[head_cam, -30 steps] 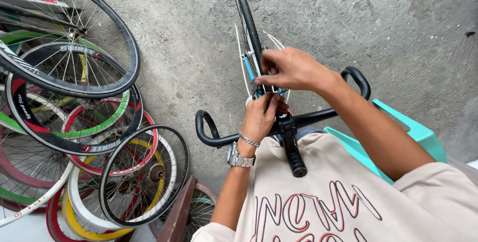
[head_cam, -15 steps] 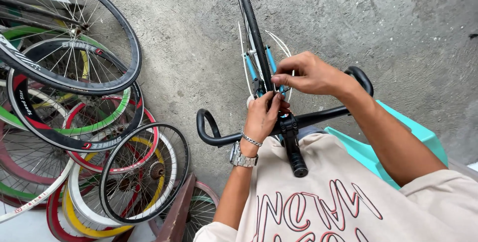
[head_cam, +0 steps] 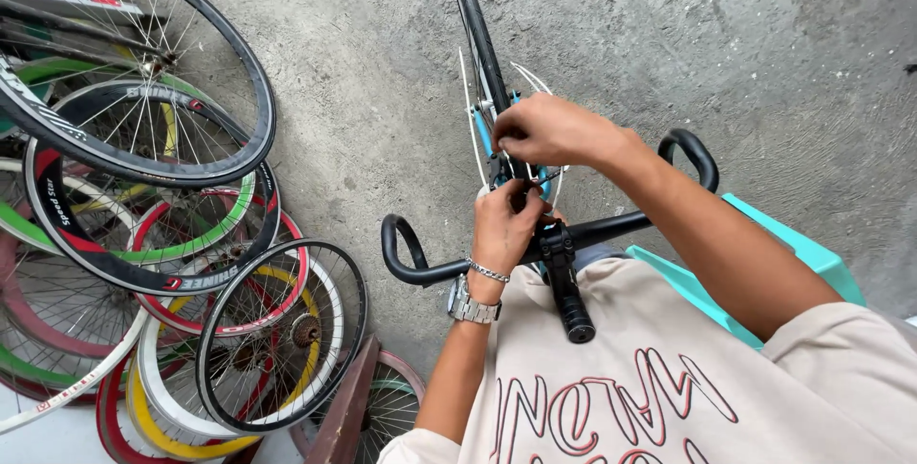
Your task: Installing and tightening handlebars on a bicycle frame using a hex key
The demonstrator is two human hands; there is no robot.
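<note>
A bicycle stands nose-first against a grey concrete wall, its black front tyre (head_cam: 475, 34) pointing up the view and its blue fork (head_cam: 482, 130) below it. The black drop handlebar (head_cam: 415, 268) and stem (head_cam: 565, 283) lie just under my hands. My left hand (head_cam: 506, 225), with a bracelet and a metal watch on the wrist, is curled around a small part at the fork top in front of the stem. My right hand (head_cam: 549, 130) reaches over from the right and pinches at the same spot with its fingertips. What they grip is hidden by the fingers.
Several loose bicycle wheels and rims (head_cam: 143, 235) in black, red, green, yellow and white lean in a pile at the left. A turquoise frame part (head_cam: 783, 254) shows under my right arm. A brown wooden piece (head_cam: 344, 407) stands at the bottom beside the pile.
My right hand shifted a little to the right and came back over the fork top. My left hand stayed in place at the stem.
</note>
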